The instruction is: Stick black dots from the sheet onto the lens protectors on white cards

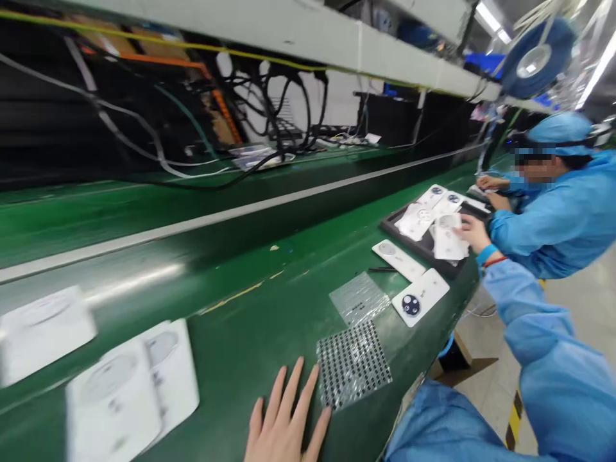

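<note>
My left hand [285,420] lies flat on the green bench with its fingers spread, holding nothing. Its fingertips reach the near side of a clear sheet of small black stickers [353,366]. At the far right, my right hand [474,232] has its fingers closed on the edge of a white phone back cover [450,242] over a dark tray [414,242] of similar covers. Between my hands lie one cover with a dark camera circle [424,296], another with a pale circle [397,258], and a mostly bare clear sheet [359,299].
More white covers lie at the left, some overlapping [115,398] and slightly blurred. A dark pen-like stick [382,269] rests beside the pale-circled cover. A co-worker in blue [568,199] sits beyond the tray. A raised metal rail [240,208] runs along the bench, with cables [274,102] behind.
</note>
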`<action>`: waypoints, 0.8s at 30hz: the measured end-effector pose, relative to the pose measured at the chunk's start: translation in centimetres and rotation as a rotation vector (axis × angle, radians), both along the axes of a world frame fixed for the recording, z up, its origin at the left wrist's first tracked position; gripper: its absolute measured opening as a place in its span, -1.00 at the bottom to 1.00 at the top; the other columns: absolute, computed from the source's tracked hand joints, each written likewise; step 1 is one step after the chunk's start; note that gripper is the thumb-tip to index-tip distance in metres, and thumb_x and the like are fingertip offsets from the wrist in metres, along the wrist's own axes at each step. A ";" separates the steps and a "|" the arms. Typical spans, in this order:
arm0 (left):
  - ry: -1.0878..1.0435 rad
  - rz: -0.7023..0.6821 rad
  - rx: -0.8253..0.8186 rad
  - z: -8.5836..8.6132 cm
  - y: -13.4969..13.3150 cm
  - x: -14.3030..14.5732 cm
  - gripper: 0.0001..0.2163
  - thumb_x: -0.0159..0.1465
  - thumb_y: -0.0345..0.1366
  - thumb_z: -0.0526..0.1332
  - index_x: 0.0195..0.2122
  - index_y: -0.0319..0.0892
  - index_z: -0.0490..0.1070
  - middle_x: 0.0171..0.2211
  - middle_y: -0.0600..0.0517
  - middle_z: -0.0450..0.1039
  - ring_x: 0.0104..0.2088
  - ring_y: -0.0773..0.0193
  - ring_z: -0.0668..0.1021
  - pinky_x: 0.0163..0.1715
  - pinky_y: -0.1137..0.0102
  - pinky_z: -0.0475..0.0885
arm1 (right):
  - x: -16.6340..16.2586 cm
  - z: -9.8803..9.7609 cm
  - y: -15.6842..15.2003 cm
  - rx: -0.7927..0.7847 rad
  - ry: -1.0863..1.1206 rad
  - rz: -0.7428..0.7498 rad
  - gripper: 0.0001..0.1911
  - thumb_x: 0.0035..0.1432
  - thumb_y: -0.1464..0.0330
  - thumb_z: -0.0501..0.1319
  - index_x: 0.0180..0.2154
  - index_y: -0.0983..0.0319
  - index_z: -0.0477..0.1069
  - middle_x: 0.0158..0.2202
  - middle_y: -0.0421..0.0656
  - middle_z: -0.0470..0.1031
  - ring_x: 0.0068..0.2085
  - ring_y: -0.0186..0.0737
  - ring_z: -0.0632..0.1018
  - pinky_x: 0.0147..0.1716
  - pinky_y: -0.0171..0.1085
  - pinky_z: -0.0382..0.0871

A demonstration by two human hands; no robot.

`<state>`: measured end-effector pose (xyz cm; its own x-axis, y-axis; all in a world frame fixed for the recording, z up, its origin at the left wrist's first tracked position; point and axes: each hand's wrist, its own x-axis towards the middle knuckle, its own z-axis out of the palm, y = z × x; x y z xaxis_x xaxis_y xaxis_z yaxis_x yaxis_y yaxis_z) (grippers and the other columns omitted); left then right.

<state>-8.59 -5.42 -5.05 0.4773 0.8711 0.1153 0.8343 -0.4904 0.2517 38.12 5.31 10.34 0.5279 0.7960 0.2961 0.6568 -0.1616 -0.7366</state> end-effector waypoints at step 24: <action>-0.911 0.552 -0.661 4.8 2.5 -0.6 -0.55 0.22 0.03 0.18 -0.03 -0.21 0.36 -0.34 -0.05 0.56 -0.34 0.21 0.61 -0.32 0.31 0.52 | -28.3 -12.9 -5.1 0.393 -0.252 1.133 -0.78 0.33 0.42 0.12 -0.06 0.30 0.47 -0.11 0.05 0.58 -0.10 -0.12 0.58 -0.04 0.02 0.50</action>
